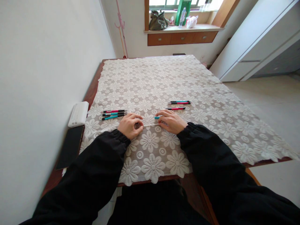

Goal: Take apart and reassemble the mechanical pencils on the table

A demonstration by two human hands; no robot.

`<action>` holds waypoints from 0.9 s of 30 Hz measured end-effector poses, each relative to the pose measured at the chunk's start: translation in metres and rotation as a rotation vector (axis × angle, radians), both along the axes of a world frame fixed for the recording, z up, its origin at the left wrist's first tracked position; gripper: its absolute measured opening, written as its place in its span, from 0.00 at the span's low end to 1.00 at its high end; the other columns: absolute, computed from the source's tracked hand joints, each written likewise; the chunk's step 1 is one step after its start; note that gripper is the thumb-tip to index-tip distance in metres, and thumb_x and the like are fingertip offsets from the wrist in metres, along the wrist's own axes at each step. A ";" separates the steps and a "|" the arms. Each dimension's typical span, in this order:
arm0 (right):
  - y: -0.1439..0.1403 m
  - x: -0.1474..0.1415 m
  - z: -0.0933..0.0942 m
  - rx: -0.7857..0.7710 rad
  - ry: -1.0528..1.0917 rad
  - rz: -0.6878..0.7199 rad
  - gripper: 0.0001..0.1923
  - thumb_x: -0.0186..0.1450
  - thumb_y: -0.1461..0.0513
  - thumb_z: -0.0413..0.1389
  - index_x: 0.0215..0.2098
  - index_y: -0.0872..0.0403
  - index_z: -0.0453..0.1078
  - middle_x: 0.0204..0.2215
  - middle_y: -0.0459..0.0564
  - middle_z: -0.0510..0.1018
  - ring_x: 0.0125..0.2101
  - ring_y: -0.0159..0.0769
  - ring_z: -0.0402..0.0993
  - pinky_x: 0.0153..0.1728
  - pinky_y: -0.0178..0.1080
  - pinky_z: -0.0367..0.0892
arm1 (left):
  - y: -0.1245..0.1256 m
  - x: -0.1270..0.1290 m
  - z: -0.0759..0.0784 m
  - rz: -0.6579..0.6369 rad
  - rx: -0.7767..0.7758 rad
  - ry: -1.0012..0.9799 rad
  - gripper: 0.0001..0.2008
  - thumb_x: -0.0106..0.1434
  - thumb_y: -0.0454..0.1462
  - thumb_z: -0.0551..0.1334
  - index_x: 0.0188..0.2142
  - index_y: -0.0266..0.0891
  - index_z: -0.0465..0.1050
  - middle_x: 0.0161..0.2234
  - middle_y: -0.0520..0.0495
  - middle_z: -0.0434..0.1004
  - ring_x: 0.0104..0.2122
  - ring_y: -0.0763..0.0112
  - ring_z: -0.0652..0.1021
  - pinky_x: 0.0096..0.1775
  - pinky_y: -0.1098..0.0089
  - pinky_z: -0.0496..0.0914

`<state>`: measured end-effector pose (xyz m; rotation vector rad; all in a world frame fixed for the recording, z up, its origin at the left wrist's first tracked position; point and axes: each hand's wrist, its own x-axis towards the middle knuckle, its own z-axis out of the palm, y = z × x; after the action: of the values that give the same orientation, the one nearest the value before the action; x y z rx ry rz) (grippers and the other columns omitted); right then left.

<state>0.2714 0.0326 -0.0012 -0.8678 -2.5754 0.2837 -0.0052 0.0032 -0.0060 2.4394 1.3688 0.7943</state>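
Together, left hand and right hand pinch a thin refill by its ends, fingers clamped, keeping it level above the desk.

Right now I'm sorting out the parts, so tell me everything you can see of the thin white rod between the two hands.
The thin white rod looks like a slim, pale, straight plastic refill. It lies level across the lace tablecloth, near the front edge. The left hand pinches one end, and the right hand holds the other, beside a small teal pen piece. Its tips are hidden by the fingers.
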 end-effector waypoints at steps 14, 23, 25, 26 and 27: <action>-0.002 -0.004 -0.002 0.017 0.022 -0.010 0.05 0.68 0.65 0.57 0.36 0.52 0.76 0.52 0.53 0.78 0.55 0.48 0.70 0.55 0.53 0.68 | 0.001 0.000 -0.001 -0.035 -0.008 -0.017 0.03 0.61 0.37 0.66 0.31 0.43 0.79 0.45 0.48 0.82 0.50 0.58 0.76 0.57 0.53 0.70; 0.000 -0.001 0.000 0.009 0.001 -0.016 0.03 0.67 0.64 0.60 0.36 0.51 0.77 0.55 0.52 0.77 0.59 0.50 0.68 0.58 0.56 0.67 | 0.000 0.000 0.000 -0.025 0.004 -0.013 0.03 0.61 0.37 0.66 0.31 0.43 0.79 0.46 0.49 0.82 0.51 0.58 0.76 0.57 0.53 0.70; 0.001 0.000 0.000 0.013 0.003 -0.018 0.04 0.68 0.63 0.60 0.36 0.51 0.78 0.55 0.52 0.77 0.58 0.50 0.68 0.58 0.57 0.67 | 0.000 0.000 -0.001 -0.021 0.009 -0.011 0.02 0.61 0.37 0.66 0.31 0.43 0.79 0.46 0.49 0.82 0.51 0.58 0.76 0.57 0.53 0.69; 0.001 0.001 0.001 0.016 0.009 -0.021 0.04 0.68 0.63 0.60 0.36 0.51 0.77 0.54 0.53 0.77 0.58 0.50 0.68 0.58 0.57 0.67 | 0.000 0.000 -0.001 -0.019 0.011 -0.009 0.02 0.60 0.37 0.66 0.31 0.44 0.79 0.46 0.49 0.82 0.51 0.58 0.76 0.57 0.53 0.69; 0.002 0.001 0.001 0.020 0.021 -0.024 0.04 0.68 0.63 0.59 0.36 0.51 0.77 0.54 0.53 0.77 0.58 0.50 0.69 0.58 0.57 0.67 | -0.001 0.000 -0.001 -0.016 0.013 -0.010 0.02 0.60 0.37 0.66 0.31 0.44 0.79 0.46 0.49 0.82 0.51 0.58 0.76 0.56 0.53 0.69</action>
<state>0.2724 0.0342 -0.0001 -0.8834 -2.5421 0.2589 -0.0048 0.0026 -0.0070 2.4499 1.3428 0.8134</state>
